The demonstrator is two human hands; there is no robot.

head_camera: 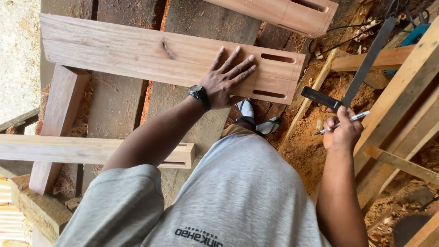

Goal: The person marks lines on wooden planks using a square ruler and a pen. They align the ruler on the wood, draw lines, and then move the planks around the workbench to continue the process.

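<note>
Daylight falls on a rough workshop floor of dark, worn planks. Orange sawdust lies heaped at the right among pale timber beams. Black cables trail near a teal power tool at the upper right.

Your left hand lies flat, fingers spread, on a plank with two slots cut near its right end. A watch sits on that wrist. Your right hand is closed around a try square and a pen, held clear of the plank. Sawdust covers the floor below. A second slotted plank lies beyond, apart.
</note>
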